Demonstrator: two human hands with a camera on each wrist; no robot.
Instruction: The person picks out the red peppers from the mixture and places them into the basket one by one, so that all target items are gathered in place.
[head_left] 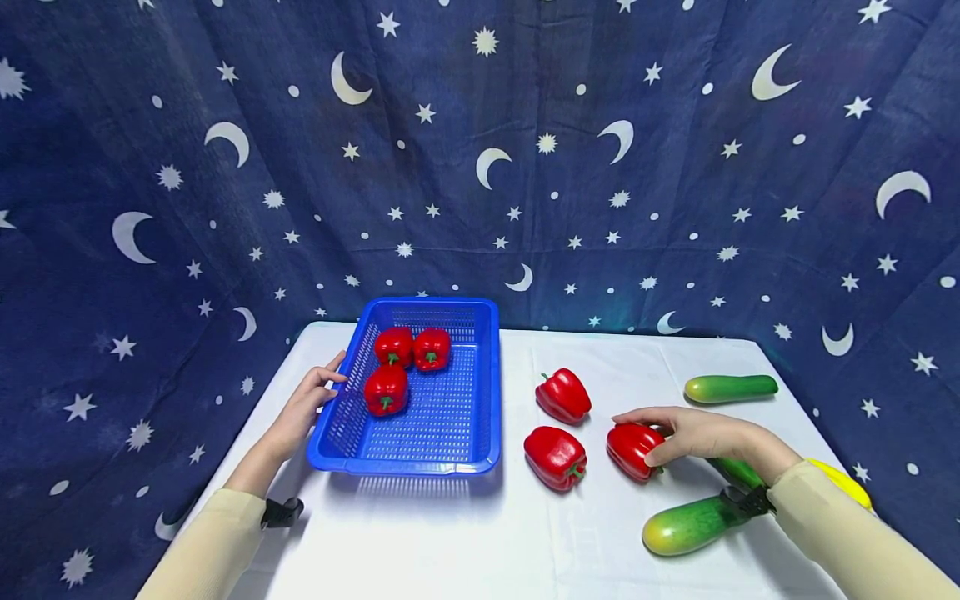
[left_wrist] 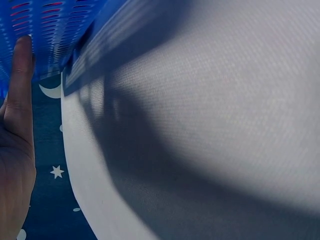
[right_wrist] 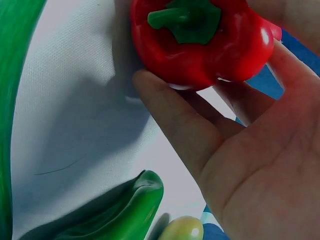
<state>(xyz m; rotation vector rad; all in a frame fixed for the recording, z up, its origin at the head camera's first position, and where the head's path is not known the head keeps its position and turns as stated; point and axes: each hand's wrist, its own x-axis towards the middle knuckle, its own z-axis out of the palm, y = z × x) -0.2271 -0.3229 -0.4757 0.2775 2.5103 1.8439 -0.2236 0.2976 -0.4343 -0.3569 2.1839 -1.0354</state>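
Note:
My right hand (head_left: 701,433) has its thumb and fingers around a red bell pepper (head_left: 628,450) at the right of the table. In the right wrist view the fingers curve along the underside of this pepper (right_wrist: 240,57), with its green stem facing the camera. My left hand (head_left: 296,412) is at the left side of a blue plastic basket (head_left: 405,467), fingertips at its rim. From the left wrist, one straight finger (left_wrist: 21,75) lies against the slotted outer wall. Three red bell peppers (head_left: 386,390) sit inside the basket, toward its back left.
Two more red bell peppers, one behind (head_left: 564,396) and one in front (head_left: 555,457), lie between basket and right hand. Green cucumber-like vegetables (head_left: 731,387) (head_left: 682,528) and a yellow one (head_left: 843,483) lie at the right, partly under the right forearm. A starry blue curtain (head_left: 555,167) surrounds the white table.

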